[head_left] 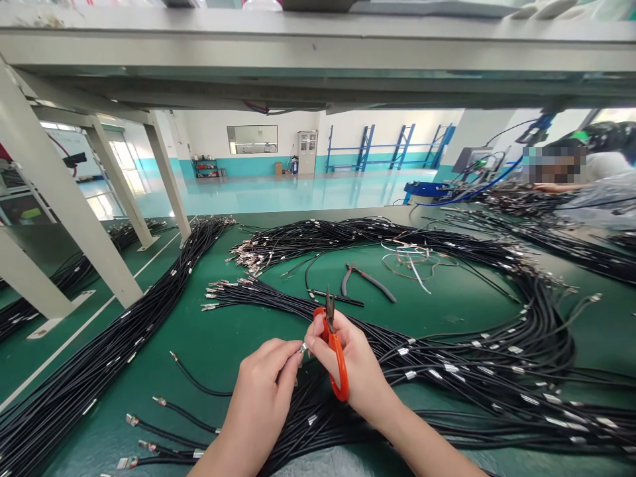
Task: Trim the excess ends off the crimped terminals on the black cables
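My left hand (263, 384) pinches a small silver cable terminal (303, 347) between thumb and fingertips. Orange-handled scissors (342, 374) are looped on my right hand (362, 364), their blades pointing away from me. The thumb and index finger of that hand come up to the terminal from the right, close to or touching it; which, I cannot tell. Beneath both hands runs a bundle of black cables (427, 358) with white labels. Left of my left hand, several loose cable ends (159, 401) with metal terminals lie on the green table mat (238, 331).
Grey-handled cutting pliers (370, 283) lie beyond my hands, near tangled pale strips (412, 258). Another long cable bundle (149, 324) runs along the left, beside white frame legs (116, 265). A shelf beam (318, 50) crosses overhead. At the far right a person (609, 169) leans over cables.
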Tool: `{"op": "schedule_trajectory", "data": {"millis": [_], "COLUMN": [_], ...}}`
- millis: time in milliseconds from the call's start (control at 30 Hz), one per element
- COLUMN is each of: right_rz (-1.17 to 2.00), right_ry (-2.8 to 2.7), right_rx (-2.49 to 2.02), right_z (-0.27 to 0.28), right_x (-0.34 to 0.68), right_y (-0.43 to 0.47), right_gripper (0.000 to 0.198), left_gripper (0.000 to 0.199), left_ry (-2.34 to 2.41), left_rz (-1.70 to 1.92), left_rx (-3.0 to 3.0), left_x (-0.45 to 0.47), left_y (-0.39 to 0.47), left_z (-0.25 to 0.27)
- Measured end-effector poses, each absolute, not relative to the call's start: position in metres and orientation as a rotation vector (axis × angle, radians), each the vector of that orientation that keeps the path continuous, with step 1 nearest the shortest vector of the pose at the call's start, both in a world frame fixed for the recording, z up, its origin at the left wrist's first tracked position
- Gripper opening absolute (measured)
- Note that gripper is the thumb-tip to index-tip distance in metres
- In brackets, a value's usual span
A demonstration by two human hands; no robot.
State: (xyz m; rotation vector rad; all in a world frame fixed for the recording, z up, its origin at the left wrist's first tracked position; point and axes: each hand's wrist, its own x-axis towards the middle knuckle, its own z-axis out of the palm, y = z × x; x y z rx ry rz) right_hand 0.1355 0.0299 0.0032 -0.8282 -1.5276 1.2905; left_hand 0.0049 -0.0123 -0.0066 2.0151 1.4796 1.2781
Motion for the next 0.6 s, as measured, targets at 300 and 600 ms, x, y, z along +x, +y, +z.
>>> {"op": "schedule_trajectory", "data": {"millis": [300, 600], "right_rz": [1.269, 1.185], "right_ry": [-1.535, -1.580], "right_rx": [-0.836, -0.871], "right_z": [0.003, 0.001], "right_x": [0.137, 0.134], "right_y": [0.035, 0.035], "right_gripper": [0.012, 0.015], "left_gripper": [0.016, 0.014], "left_ry": [1.149, 1.076], "left_rz": [1.191, 1.226], "left_rx": [1.048, 0.880], "left_x": [0.004, -0.002], "left_y": [-0.008, -0.008], "left_z": [0.002, 0.005]}}
